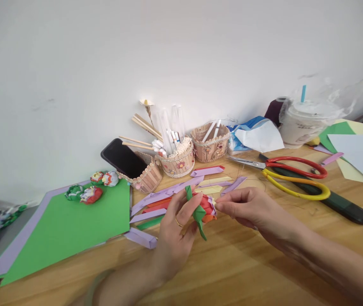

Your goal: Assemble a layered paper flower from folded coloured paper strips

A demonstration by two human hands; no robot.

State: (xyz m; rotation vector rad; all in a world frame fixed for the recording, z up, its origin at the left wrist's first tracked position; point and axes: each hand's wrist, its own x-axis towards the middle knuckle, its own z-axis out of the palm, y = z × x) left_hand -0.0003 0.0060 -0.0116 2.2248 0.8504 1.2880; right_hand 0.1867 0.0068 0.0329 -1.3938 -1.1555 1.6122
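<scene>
Paper flower (208,207): small folded piece with red-orange petals and a pale purple rim. A green strip (198,214) wraps its left side, one end sticking up and one pointing down. It is held just above the wooden table (232,263), about mid-width and nearer the front edge than the wall.

Left hand (175,231): fingers curled, thumb and forefinger pinching the flower at the green strip. There is a ring on one finger.

Right hand (251,210): thumb and forefinger tips pressed together on the purple rim, the other fingers loosely bent behind.

Containers along the back edge:
- Middle stick basket (178,163): white tubes, pens, cotton swabs and wooden sticks, all upright or leaning.
- Right stick basket (211,149): a few pale sticks leaning inside.
- Left stick basket (147,178): a dark phone (122,159) leans in it.
- Lidded plastic cup (302,125) with a blue straw, toward the back right corner.

Folded paper strips (168,195), purple and yellow, lie just behind the hands. Scissors (296,176) lie to their right.
</scene>
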